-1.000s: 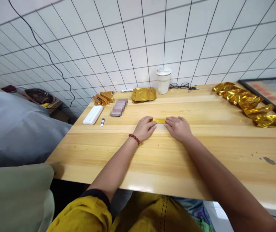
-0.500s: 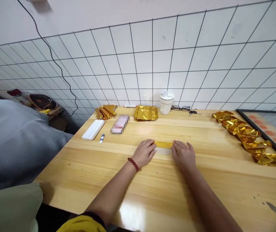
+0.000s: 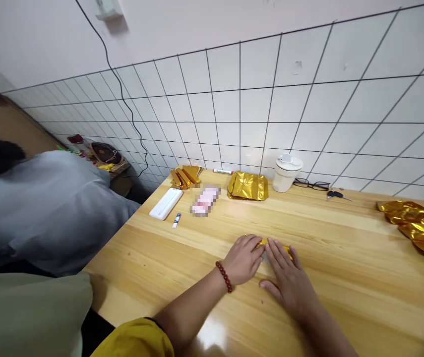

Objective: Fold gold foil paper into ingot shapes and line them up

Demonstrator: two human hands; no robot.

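Observation:
A sheet of gold foil paper, folded along its far edge, lies on the wooden table and is mostly covered by my hands. At its left end, my left hand, with a red bead bracelet at the wrist, has its fingers closed together on the foil. My right hand lies flat over the fold, fingers stretched out and thumb apart. A thin gold edge shows past its fingertips.
Toward the wall are folded gold strips, a stack of gold foil, a white lidded cup, glasses and keys. A white power bank and glue stick lie left. Twisted foil is right; a person sits left.
My right hand has gone from gripping the foil's right end to lying flat across it, closer to my left hand. The view has swung left, so things appear further right.

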